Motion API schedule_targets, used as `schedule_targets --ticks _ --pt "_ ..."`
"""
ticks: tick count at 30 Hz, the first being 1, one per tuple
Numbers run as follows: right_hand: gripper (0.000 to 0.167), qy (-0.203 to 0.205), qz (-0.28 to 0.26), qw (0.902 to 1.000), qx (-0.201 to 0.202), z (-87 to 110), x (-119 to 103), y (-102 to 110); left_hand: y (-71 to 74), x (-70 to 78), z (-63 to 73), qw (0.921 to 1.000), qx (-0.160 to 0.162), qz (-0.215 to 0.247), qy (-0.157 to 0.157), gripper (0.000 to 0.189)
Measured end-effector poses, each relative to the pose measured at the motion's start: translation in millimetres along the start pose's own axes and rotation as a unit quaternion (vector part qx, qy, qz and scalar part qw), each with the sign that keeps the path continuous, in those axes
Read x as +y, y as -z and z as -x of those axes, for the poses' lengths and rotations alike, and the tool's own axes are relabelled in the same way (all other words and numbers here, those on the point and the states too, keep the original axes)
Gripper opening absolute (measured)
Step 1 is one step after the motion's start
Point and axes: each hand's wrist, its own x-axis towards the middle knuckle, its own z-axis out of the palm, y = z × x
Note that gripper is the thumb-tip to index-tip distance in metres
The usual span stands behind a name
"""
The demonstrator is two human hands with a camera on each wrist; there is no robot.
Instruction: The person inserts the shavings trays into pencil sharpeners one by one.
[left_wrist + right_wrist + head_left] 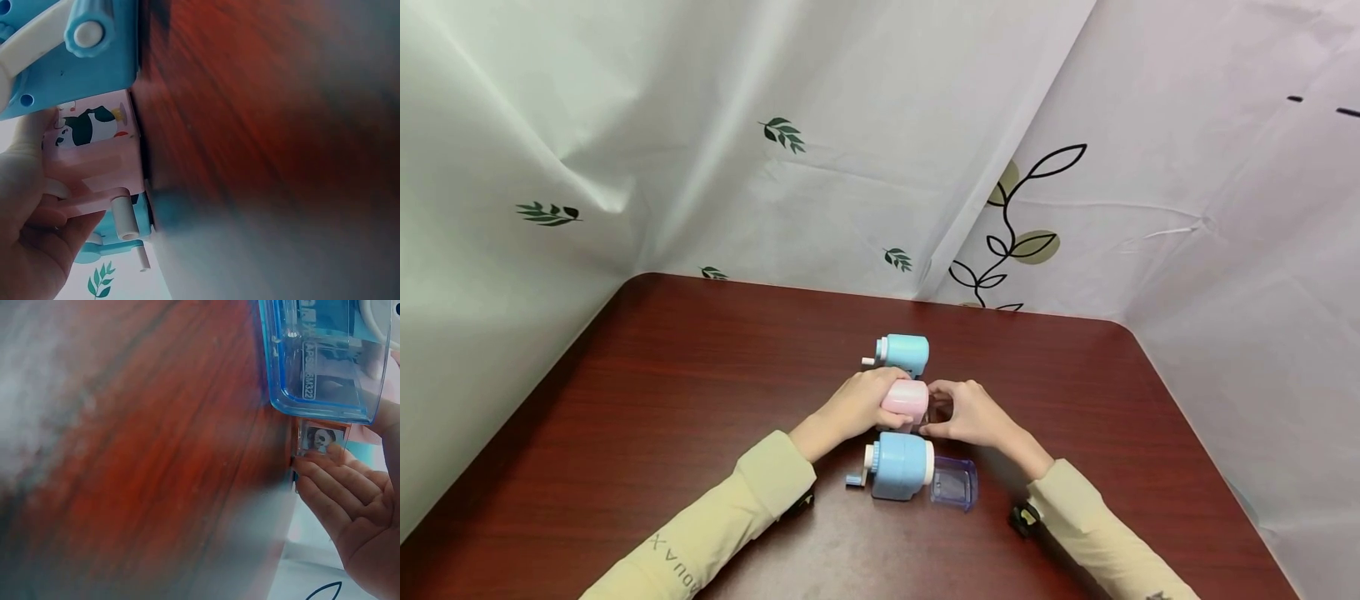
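Note:
Three crank pencil sharpeners stand in a row in the head view. The middle one, a pink pencil sharpener [907, 400], is held by my left hand [861, 404], its fingers and thumb around the body. In the left wrist view its crank handle [125, 219] points towards the camera. My right hand [976, 414] is at its other end, thumb and fingers on either side of a small clear drawer [320, 437] with a panda picture behind it. Part of this grip is hidden behind the nearer sharpener's blue drawer in the right wrist view.
A blue pencil sharpener [901, 467] stands nearest me, its transparent blue drawer [955, 483] pulled out to the right. Behind the pink one is a teal pencil sharpener [907, 352]. All are on a dark red wooden table [737, 358], backed by a white patterned curtain [850, 192].

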Motion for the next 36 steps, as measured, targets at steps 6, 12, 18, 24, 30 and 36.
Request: schedule_targets --ticks 6,12,18,24,30,36 --pt "0.04 -0.002 -0.001 1.0 0.0 -1.1 -2.4 0.1 -0.7 -0.6 -0.1 1.0 0.0 -0.004 -0.001 0.053" --pt "0.039 -0.002 -0.003 1.0 -0.003 -1.0 -3.0 -0.9 -0.6 -0.6 0.9 1.0 0.0 -0.007 -0.003 0.053" --pt "0.041 0.001 -0.002 1.0 -0.001 -0.6 -2.4 -0.7 -1.3 -1.5 -0.7 0.9999 0.003 -0.01 -0.004 0.054" --pt "0.039 0.003 -0.002 1.0 -0.001 -1.3 -3.3 -0.9 -2.4 -2.7 -1.1 0.9999 0.004 -0.01 -0.006 0.054" --pt "0.038 0.005 -0.005 1.0 -0.003 -1.3 -3.6 -0.7 -2.8 -2.7 -1.9 0.9999 0.006 -0.008 -0.011 0.053" --pt "0.041 0.006 -0.005 1.0 -0.004 -2.6 -4.6 -1.3 -1.8 -1.9 -0.9 0.9998 0.006 -0.013 -0.01 0.054"
